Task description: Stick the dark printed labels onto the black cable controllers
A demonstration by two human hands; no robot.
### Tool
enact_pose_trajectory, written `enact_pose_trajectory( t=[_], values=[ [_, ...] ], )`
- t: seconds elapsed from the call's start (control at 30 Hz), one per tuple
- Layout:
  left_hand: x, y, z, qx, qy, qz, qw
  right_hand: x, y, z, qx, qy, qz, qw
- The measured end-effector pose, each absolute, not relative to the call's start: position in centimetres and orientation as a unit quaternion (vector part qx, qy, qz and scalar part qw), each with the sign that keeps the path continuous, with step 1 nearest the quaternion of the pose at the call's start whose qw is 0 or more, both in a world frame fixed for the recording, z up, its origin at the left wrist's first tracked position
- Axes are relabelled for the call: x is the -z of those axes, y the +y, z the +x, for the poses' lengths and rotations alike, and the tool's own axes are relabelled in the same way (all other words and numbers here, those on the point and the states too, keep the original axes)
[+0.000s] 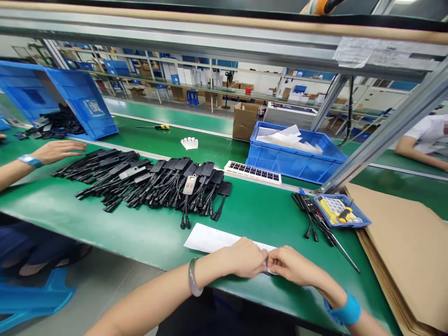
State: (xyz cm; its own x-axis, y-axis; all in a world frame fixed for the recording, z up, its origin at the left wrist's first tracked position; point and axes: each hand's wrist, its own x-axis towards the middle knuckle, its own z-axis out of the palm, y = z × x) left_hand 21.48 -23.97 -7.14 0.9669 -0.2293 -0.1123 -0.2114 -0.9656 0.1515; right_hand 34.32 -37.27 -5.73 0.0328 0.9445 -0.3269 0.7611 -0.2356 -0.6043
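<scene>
At lower centre, a mostly hidden small piece (269, 272) is pinched by left hand (247, 258) and right hand (291, 265); should either grip be loosened, it could be dropped off the bench (259, 210).

The forearms (150, 296) and the hands (245, 257) are bare. A smooth, rounded bangle (192, 277) in glossy grey-green rings the left wrist as one rigid hoop, while a broad, flat band (347, 310) of bright blue wraps the right, its surface matt and plain. Between the arms, at the lower edge, shows what is probably black clothing (189, 315), too deep in shadow to make out its cut.
</scene>
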Motion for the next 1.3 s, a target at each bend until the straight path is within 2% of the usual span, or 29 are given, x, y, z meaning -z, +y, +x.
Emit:
enact_pose_trajectory(
  t=[0.27, 0.43, 0.57, 0.63, 0.93, 1.17, 1.3],
  values=[
    [8.3, -24.4, 21.9, 0.064, -0.11, 0.99, 0.062, 6.8, -37.9, 34.5, -0.39, -0.55, -0.717, 0.177],
    [8.0, -24.1, 22.1, 0.069, -0.116, 0.988, 0.07, 6.7, -38.3, 34.5, -0.337, -0.559, -0.731, 0.201],
    [8.0, -24.0, 22.1, 0.072, -0.115, 0.988, 0.078, 6.6, -38.5, 35.3, -0.466, -0.52, -0.679, 0.227],
    [7.9, -24.1, 22.1, 0.076, -0.113, 0.987, 0.084, 6.7, -38.5, 35.5, -0.494, -0.5, -0.67, 0.239],
    [7.1, -24.1, 22.5, 0.105, -0.086, 0.984, 0.118, 7.4, -38.8, 34.0, -0.276, -0.575, -0.745, 0.195],
    [5.9, -22.1, 22.3, 0.139, -0.081, 0.968, 0.192, 6.9, -38.8, 34.7, -0.281, -0.6, -0.735, 0.145],
    [6.2, -22.0, 21.4, 0.136, -0.032, 0.973, 0.186, 7.1, -38.6, 34.9, -0.278, -0.61, -0.73, 0.136]
  ],
)
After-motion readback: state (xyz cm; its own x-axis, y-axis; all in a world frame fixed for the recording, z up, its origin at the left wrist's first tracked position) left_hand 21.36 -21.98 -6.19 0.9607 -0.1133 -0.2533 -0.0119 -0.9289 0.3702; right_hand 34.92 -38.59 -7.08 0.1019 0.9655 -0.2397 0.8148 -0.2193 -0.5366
